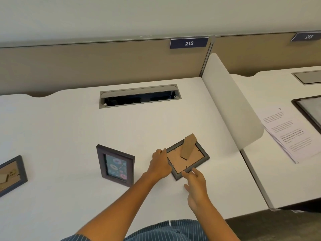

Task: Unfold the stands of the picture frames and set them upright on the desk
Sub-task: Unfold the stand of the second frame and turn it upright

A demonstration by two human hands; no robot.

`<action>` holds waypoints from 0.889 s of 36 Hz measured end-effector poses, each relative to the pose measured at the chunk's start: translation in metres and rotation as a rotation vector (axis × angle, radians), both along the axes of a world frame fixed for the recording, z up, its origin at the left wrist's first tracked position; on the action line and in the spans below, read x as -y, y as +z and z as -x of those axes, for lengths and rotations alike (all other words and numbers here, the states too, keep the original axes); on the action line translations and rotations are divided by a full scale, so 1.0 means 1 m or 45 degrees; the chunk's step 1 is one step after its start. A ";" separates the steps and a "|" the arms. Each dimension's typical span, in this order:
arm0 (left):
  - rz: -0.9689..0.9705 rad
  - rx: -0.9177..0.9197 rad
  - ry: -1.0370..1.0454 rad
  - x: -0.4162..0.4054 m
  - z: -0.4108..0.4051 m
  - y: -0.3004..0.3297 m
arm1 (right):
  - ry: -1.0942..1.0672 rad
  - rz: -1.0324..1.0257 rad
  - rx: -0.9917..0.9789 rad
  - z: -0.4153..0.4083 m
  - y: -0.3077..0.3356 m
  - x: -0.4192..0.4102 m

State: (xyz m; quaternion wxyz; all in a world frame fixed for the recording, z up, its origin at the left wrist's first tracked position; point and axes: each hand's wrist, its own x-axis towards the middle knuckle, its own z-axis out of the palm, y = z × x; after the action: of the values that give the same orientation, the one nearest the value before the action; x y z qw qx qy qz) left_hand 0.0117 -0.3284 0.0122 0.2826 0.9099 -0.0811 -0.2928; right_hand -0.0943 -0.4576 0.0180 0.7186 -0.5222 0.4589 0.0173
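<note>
A dark picture frame [188, 160] is lying face down on the white bench [69, 122] with its brown cardboard stand [188, 146] sticking up from the backing; the left hand [160, 165] is gripping its left edge with curled fingers while the right hand [195, 180] is touching its near corner with loosely extended fingers. Just to the left, a second frame [116, 165] showing a floral print is standing upright, and a third frame [12, 174] is lying face down at the far left edge. Behind, blue tags on the partition are reading "212" [189, 43] and "213" [308, 37], and printed papers [284, 133] too small to read are lying on the neighbouring desk.
</note>
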 end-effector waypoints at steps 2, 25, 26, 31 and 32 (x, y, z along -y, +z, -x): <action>0.014 -0.018 0.025 -0.001 0.004 0.000 | -0.031 -0.037 0.002 0.003 -0.001 0.003; 0.245 0.570 0.027 -0.003 0.023 0.042 | 0.223 0.805 0.193 0.004 0.021 0.031; 0.248 0.584 0.022 -0.002 0.021 0.046 | 0.223 0.845 0.212 0.002 0.022 0.035; 0.306 0.716 -0.012 0.002 0.011 0.069 | 0.252 1.022 0.302 -0.012 0.037 0.059; 0.325 0.775 -0.023 0.002 0.009 0.073 | 0.238 1.025 0.328 -0.015 0.041 0.063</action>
State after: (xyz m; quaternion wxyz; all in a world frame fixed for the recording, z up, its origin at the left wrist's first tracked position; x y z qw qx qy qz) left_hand 0.0029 -0.3308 0.0849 0.3544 0.9121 -0.2060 0.0026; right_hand -0.0795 -0.5206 0.0588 0.5045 -0.7981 0.2862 -0.1633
